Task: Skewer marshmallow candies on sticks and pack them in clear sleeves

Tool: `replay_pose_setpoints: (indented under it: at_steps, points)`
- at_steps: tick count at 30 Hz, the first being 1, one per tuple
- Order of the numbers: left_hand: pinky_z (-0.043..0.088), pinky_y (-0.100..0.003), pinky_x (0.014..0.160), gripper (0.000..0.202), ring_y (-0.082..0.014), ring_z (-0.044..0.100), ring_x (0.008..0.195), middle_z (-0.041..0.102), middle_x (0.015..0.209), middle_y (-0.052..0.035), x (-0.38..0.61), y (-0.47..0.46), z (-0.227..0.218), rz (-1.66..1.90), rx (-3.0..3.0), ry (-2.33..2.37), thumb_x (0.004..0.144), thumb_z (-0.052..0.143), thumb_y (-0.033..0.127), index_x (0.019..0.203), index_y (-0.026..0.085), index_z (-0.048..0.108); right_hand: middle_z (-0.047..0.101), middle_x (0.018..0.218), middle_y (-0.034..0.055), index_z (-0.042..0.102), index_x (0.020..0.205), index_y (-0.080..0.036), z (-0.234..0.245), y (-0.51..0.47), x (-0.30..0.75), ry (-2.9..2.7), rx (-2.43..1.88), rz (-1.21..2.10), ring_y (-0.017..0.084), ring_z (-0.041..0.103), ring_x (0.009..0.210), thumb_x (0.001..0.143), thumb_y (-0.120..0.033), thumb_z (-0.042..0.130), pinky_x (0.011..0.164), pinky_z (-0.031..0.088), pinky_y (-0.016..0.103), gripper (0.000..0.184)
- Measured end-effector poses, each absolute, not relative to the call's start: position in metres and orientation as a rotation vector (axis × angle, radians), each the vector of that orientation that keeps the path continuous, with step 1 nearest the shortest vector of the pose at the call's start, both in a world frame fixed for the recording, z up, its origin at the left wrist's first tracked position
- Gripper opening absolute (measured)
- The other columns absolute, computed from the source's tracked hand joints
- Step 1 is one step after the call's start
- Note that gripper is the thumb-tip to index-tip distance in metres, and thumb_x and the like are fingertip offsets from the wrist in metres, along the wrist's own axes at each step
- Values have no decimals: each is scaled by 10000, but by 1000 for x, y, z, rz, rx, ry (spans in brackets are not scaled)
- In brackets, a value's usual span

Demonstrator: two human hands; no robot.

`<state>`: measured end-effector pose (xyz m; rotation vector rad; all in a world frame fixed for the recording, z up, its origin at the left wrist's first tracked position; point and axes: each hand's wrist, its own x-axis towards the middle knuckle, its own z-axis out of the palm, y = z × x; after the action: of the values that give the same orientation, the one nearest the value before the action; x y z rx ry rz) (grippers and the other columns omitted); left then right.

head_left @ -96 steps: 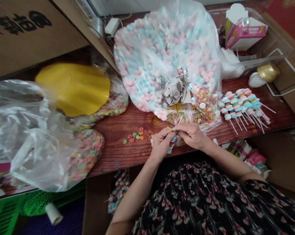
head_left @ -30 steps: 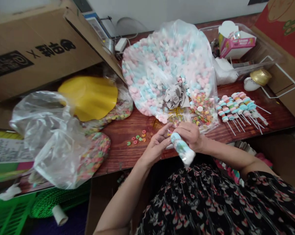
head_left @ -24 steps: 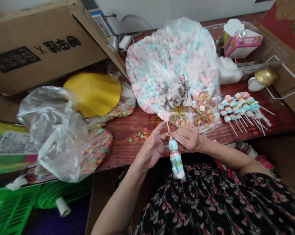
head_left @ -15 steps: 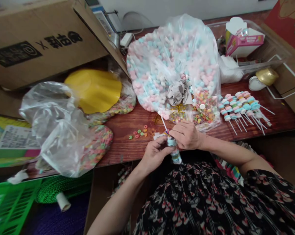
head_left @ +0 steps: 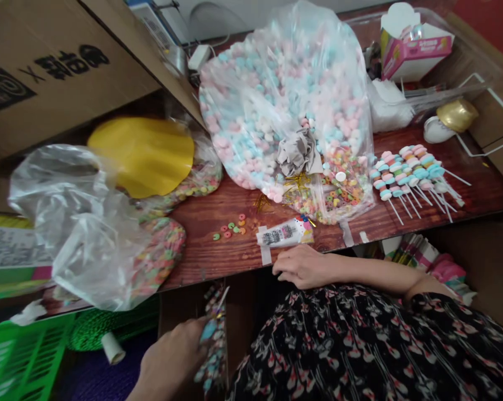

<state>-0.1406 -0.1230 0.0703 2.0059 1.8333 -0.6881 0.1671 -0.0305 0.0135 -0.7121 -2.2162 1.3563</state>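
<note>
My left hand [head_left: 178, 348] is low on the left, beside an open carton below the table. Its fingers are partly hidden and slightly blurred, closed round a marshmallow candy skewer [head_left: 209, 331] with a white stick. More candy skewers [head_left: 213, 365] lie in the carton beneath it. My right hand [head_left: 303, 266] is at the table's front edge, fingers curled in, with nothing visible in them. Just beyond it lie printed clear bags [head_left: 285, 233], taped to the wooden table [head_left: 201, 262], and gold twist ties [head_left: 299, 182]. Several ring candies [head_left: 233, 227] are scattered to their left.
A big bag of pastel marshmallows [head_left: 251, 94] fills the table's back middle. Finished marshmallow skewers [head_left: 410, 172] lie at right, near a gold cup [head_left: 457, 116]. A cardboard box [head_left: 67, 83], yellow sheet [head_left: 142, 156] and plastic bag [head_left: 88, 223] occupy the left. A green basket [head_left: 21, 351] stands below.
My left hand has moved down and left from the table to the carton with the skewer. My right hand has let go of it and dropped to the table edge, uncovering the printed bags.
</note>
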Motion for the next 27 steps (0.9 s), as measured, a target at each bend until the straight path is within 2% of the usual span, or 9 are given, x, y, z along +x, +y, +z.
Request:
replay_pose_setpoints:
  at_steps: [2,3,6,9,13,16,19,22,27]
  points:
    - [512,-362,640,235,-290,698,753,705,789,-86,-142,-121,66,-790,2041,1831,807,492,235,902,195,704,673,818,45,646,823,-143,13,-27,180,-2211,-713,1317,122,592,745,872,-149,531,735,448,243,125]
    - [517,-354,654,246,-276,696,771,707,828,-89,-132,-113,63,-703,2143,1791,847,476,261,932,195,697,671,794,39,641,806,-141,13,-26,186,-2168,-738,1311,114,594,728,882,-142,518,727,450,232,145]
    - [507,-361,854,260,-254,640,986,684,1045,-119,-69,-68,50,-99,2574,1593,900,479,294,1048,182,661,660,750,27,634,811,-140,12,-25,200,-2065,-849,1142,107,585,687,897,-148,505,701,447,222,155]
    - [507,-398,837,275,-283,585,993,644,1096,-153,7,-21,38,67,2830,1296,873,515,250,1098,142,629,660,769,37,634,848,-145,14,-25,220,-2023,-986,822,119,579,705,903,-145,480,696,445,235,164]
    - [498,-372,680,215,-274,563,883,619,977,-150,49,3,26,-135,2922,1236,831,479,112,970,110,644,671,835,56,638,910,-155,16,-29,272,-1872,-1326,369,141,595,764,895,-133,467,728,452,257,174]
    - [485,-366,647,212,-265,566,818,614,857,-125,36,6,12,-105,2968,1201,800,475,54,893,117,656,665,829,54,643,888,-175,15,-32,322,-1700,-1628,116,158,601,779,906,-169,460,737,448,270,184]
    - [489,-355,681,219,-243,589,795,638,834,-105,13,7,-5,217,2995,1100,818,504,83,946,151,668,673,880,86,657,877,-179,13,-28,363,-1544,-1949,-132,193,607,853,927,-214,431,783,436,295,235]
    - [486,-327,726,214,-210,611,793,662,824,-80,2,6,-17,549,2977,1071,861,518,118,1003,190,661,668,962,115,670,968,-165,12,-19,387,-1463,-2227,-328,235,589,931,932,-297,455,793,409,319,254]
    - [474,-338,737,245,-225,608,831,682,897,-93,7,-4,-19,589,2885,1304,886,523,154,1100,196,634,652,1017,137,674,982,-147,7,-11,396,-1542,-2470,-373,244,558,905,914,-314,462,704,348,314,279]
